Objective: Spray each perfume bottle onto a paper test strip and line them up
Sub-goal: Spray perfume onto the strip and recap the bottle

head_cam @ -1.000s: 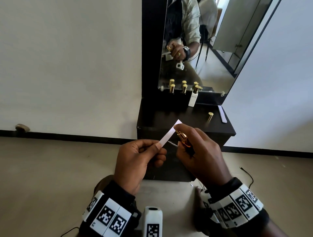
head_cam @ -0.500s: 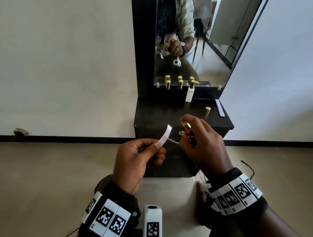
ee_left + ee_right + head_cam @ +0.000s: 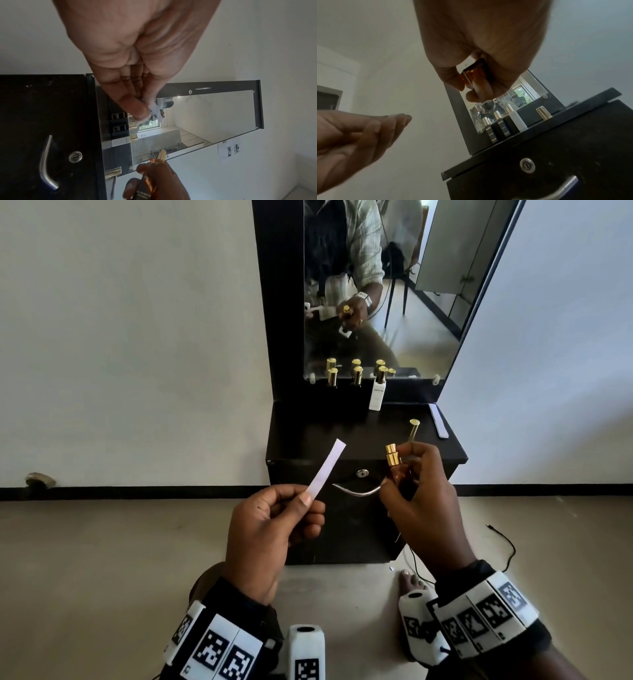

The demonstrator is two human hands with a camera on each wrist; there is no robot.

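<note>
My left hand [image 3: 274, 525] pinches the lower end of a white paper test strip [image 3: 327, 466] between thumb and forefinger; the strip slants up to the right. My right hand [image 3: 421, 501] grips an amber perfume bottle [image 3: 397, 470] with a bare gold sprayer [image 3: 392, 453], a hand's width right of the strip. From the right wrist the bottle's base [image 3: 474, 73] shows inside curled fingers. Its gold cap [image 3: 413, 430] stands on the black dresser top [image 3: 308, 440]. Two black bottles [image 3: 331, 378] and a white bottle [image 3: 377, 392] stand by the mirror.
More white strips [image 3: 439, 421] lie at the dresser's right rear edge. The mirror [image 3: 376, 285] rises behind the bottles. A drawer with a lock [image 3: 362, 473] and a curved metal handle [image 3: 356, 491] faces me. A thin cable [image 3: 503, 539] lies on the floor at the right.
The hands have drawn apart: the bottle has moved right and upright, away from the strip. My forefinger has come off the sprayer top. The strip now stands free to its left.
</note>
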